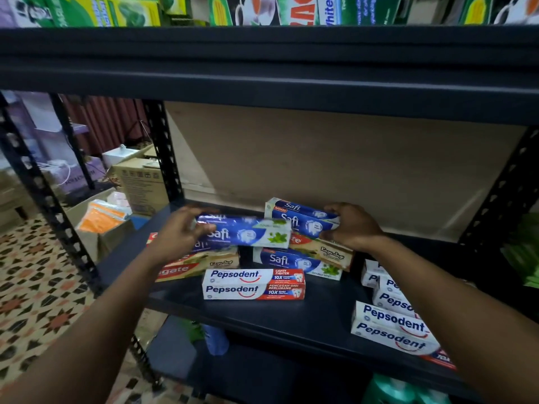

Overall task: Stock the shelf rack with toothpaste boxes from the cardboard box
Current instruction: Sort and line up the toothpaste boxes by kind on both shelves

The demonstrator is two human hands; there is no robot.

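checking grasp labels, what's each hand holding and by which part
The left hand grips a blue Safi box by its left end. The right hand holds the rear Safi box at its right end.

Upper Safi box [248, 233]: "Safi" is read in white on blue; the box is gripped by the left hand [178, 231].
Rear Safi box [300, 218]: "Safi" is printed on two faces, with "BAHARU" on a red tab; its end is held by the right hand [354, 225].
Lower Safi box [294, 262]: "Safi" and "DOUBLE MINT" are shown.
Centre Pepsodent box [253, 284]: "Pepsodent" is printed twice, beside "CAVITY FIGHTER 10X" and "PENCEGAH GIGI BERLUBANG 10X GIGI".
Right Pepsodent boxes [390, 328]: "Pepsodent" is repeated on each.
Colgate box [178, 270]: only "gate" is seen.
Tan box [326, 252]: "Kayu Sugi" is written in script.
Top-shelf carton [329, 8]: the letters "White" are read, the rest cut off.
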